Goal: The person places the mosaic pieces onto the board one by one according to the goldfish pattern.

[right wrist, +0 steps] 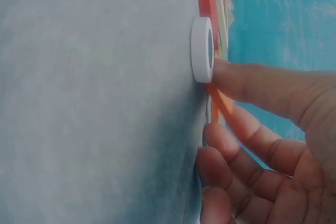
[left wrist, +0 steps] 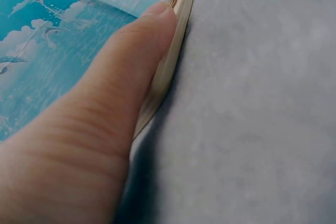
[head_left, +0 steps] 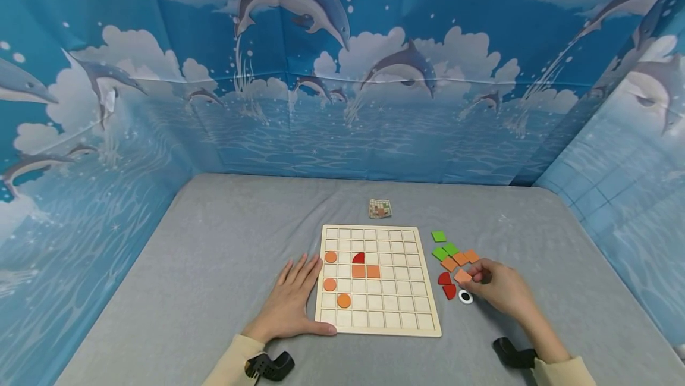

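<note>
A pale wooden grid board (head_left: 398,303) lies on the grey cloth. Along its left side and lower left corner rests my left hand (head_left: 291,303), fingers extended and thumb (left wrist: 142,35) against the near edge. My right hand (head_left: 503,291), right of the board, pinches an orange square tile (head_left: 462,277) between thumb and index finger; in the right wrist view that orange tile (right wrist: 220,100) is partly covered by the fingers. Beside it lie a white ring-like disc with a dark centre (head_left: 465,297) and two red quarter-round tiles (head_left: 448,292). On the board sit orange discs (head_left: 344,301), two orange squares (head_left: 373,272) and a red quarter-round (head_left: 358,258).
Loose orange squares (head_left: 449,263) and green squares (head_left: 439,237) lie right of the board. Beyond its far edge is a small patterned card (head_left: 380,209). A blue dolphin-print curtain (head_left: 342,136) encloses the table's back and sides.
</note>
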`<state>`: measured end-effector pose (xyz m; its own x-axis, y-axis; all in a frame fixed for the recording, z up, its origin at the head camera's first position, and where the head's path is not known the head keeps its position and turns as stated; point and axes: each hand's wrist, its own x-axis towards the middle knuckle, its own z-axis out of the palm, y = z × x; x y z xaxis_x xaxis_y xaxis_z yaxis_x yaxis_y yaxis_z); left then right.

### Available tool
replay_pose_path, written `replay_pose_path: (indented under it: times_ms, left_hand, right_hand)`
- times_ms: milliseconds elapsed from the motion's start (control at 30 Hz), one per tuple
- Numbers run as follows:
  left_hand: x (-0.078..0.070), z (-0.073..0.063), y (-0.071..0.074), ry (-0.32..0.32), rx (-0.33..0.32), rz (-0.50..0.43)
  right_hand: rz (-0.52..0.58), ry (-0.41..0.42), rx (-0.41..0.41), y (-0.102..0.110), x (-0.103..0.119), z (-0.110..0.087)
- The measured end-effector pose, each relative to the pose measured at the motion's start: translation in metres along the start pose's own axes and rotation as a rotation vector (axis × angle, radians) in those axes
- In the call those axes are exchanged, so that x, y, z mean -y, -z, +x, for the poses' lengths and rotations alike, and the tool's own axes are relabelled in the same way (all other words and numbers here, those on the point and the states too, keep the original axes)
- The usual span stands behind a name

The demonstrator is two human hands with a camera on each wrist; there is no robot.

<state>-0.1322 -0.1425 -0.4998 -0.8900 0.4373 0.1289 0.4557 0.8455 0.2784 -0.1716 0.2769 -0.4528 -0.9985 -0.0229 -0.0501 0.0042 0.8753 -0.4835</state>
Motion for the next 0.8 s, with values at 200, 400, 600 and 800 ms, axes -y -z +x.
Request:
replay_pose_path:
  times_ms: [200,400,600,800]
  left_hand:
    - [-0.0008,0.0001,0.0004,0.006,0.005,-0.002]
    - [-0.0006,0.0001,-0.0001,0.006,0.004,-0.002]
    - [0.0001,-0.0003,-0.0009,0.005,-0.003,-0.007]
    - [0.0008,0.0006,-0.0026,-0.001,-0.009,0.001]
  right_hand:
    - [0.039,0.046,-0.001,0.0007,-0.0017,0.0005]
    - [0.068,0.048,0.022,0.0023,-0.0007,0.0001]
    - [0.102,0.039,0.047,0.0016,-0.0018,0.0003]
    - [0.15,0.049,0.052,-0.0009,-0.0039,0.0006]
